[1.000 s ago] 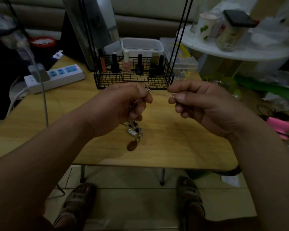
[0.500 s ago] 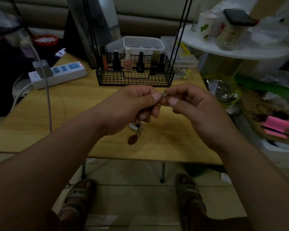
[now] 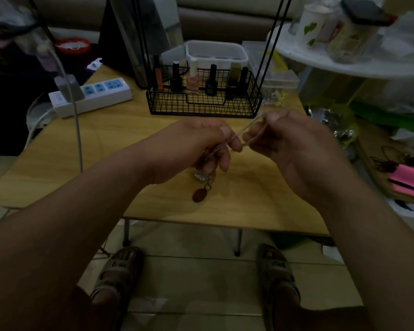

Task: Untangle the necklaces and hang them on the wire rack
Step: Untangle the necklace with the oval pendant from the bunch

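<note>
Half a second ago the two hands met at one pinched point. Now the right hand (image 3: 294,149) has drawn up and away to the right, and a thin loop of chain stretches out between them (blurred, so it is probably mid-pull). The left hand (image 3: 191,149) curls round the bunched necklaces (image 3: 246,128) and holds them above the table (image 3: 129,144). A silver charm (image 3: 200,176) and a brown oval pendant (image 3: 199,195) dangle below its fingers. The right hand's fingertips pinch the far end of the loop. Whether one chain or two runs through that loop is too blurred to tell.

By my reading, the task is at an early stage. The chains are bundled in one fist, with both pendants hanging together, so the untangling looks unfinished. The wire rack (image 3: 201,108) stands behind the hands on the table, its basket holding nail polish bottles (image 3: 193,80). No necklace hangs on the parts of it that show, and its upper rails lie out of frame. Separating the strands and hanging every one of them appears to be left.
</note>
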A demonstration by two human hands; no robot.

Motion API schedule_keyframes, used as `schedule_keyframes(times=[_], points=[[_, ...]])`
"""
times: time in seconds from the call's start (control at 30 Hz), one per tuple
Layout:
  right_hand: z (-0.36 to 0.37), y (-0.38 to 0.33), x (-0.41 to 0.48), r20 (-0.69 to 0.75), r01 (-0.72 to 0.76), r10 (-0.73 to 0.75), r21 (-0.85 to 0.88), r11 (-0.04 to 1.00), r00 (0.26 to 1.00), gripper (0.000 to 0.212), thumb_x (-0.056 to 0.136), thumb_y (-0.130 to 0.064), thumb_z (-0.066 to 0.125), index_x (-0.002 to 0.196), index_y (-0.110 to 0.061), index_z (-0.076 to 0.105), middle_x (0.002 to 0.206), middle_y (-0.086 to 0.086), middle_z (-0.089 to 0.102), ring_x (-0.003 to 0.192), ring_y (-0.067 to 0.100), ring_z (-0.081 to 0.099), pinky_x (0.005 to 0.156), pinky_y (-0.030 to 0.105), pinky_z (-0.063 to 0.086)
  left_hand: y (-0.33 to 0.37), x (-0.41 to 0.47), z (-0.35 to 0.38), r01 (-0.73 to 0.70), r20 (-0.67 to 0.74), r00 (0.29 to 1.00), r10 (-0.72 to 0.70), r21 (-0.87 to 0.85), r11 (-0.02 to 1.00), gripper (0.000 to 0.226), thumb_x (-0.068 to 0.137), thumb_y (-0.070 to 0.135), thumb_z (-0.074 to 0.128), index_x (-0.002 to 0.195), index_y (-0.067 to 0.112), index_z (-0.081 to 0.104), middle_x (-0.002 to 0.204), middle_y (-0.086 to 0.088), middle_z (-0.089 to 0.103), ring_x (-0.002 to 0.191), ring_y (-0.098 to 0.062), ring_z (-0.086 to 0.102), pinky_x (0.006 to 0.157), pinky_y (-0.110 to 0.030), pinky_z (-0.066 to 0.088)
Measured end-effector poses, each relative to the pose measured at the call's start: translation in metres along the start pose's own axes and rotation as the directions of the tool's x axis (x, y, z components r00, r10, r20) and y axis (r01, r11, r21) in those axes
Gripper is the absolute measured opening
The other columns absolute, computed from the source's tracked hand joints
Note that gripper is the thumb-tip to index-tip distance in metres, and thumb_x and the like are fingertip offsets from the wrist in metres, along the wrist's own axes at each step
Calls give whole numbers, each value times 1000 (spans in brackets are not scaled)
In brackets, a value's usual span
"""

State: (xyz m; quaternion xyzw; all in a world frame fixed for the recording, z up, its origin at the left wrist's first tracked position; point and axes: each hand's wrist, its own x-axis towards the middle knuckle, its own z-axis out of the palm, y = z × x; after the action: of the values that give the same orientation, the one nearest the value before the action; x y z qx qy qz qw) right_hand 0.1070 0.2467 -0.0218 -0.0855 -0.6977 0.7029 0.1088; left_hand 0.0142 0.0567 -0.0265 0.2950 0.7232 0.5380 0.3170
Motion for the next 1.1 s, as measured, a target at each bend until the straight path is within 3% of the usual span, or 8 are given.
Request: schedule_keyframes(times=[0.1, 0.23, 0.33, 0.4, 0.57, 0.73, 0.93, 1.1], points=[[-5, -2, 4, -59, -90, 100, 146, 985, 993, 17, 106, -15, 49, 94, -12, 61, 71, 0, 61, 74, 21, 69, 82, 43, 57, -5, 2, 1, 83, 69, 994, -88, 72, 994, 27, 109, 25, 48, 111, 11, 71, 78, -8, 63, 66, -23, 53, 60, -29, 53], [-3, 12, 6, -51, -274, 272, -29, 961, 961, 13, 105, -16, 54, 100, -8, 63, 64, -1, 55, 59, 17, 58, 62, 36, 57, -11, 4, 5, 125, 126, 982, -139, 117, 985, 20, 109, 19, 51, 106, 9, 69, 80, -6, 67, 65, -18, 58, 67, -31, 60], [5, 17, 8, -53, -308, 304, -98, 946, 951, 13, 105, -17, 55, 102, -9, 64, 66, -1, 57, 56, 14, 59, 65, 39, 54, -10, 5, -2, 105, 37, 993, -113, 172, 979, 20, 109, 18, 51, 103, 10, 68, 88, -6, 76, 68, -16, 64, 64, -24, 57], [11, 17, 10, -38, -304, 302, -115, 946, 953, 13, 105, -17, 55, 102, -9, 64, 66, -1, 57, 57, 14, 58, 68, 41, 53, -9, 5, -8, 106, -27, 994, -103, 184, 977, 19, 108, 19, 51, 103, 10, 68, 90, -5, 77, 70, -16, 64, 62, -23, 56], [19, 14, 13, 7, -224, 229, -181, 958, 973, 13, 105, -21, 56, 103, -13, 66, 69, -3, 61, 61, 12, 56, 65, 34, 51, -5, 5, -18, 56, -75, 996, -47, 127, 990, 18, 104, 27, 61, 117, 15, 65, 90, -2, 78, 73, -18, 66, 80, -44, 56], [19, 8, 4, 49, -94, 112, -283, 954, 992, 15, 106, -24, 54, 103, -16, 67, 83, -4, 73, 61, 7, 54, 50, 19, 42, -2, -3, -15, -23, -51, 998, 31, 156, 987, 27, 101, 23, 66, 128, 25, 62, 88, 1, 75, 66, -11, 63, 70, -35, 62], [19, 15, 4, -46, -125, 116, -351, 928, 992, 14, 105, -27, 56, 102, -20, 69, 82, -8, 75, 61, 3, 55, 54, 17, 43, -3, -3, -19, -51, -116, 990, 85, 265, 963, 23, 97, 26, 72, 118, 34, 66, 93, 3, 69, 68, -3, 62, 63, -27, 55], [29, 18, 5, -80, -30, 7, -299, 954, 997, 10, 101, -23, 64, 101, -18, 72, 87, -4, 74, 70, 4, 62, 58, 18, 50, -8, 1, -6, -106, -192, 967, 170, 305, 946, 10, 97, 33, 71, 104, 27, 67, 98, 8, 69, 73, 1, 61, 61, -21, 53]])
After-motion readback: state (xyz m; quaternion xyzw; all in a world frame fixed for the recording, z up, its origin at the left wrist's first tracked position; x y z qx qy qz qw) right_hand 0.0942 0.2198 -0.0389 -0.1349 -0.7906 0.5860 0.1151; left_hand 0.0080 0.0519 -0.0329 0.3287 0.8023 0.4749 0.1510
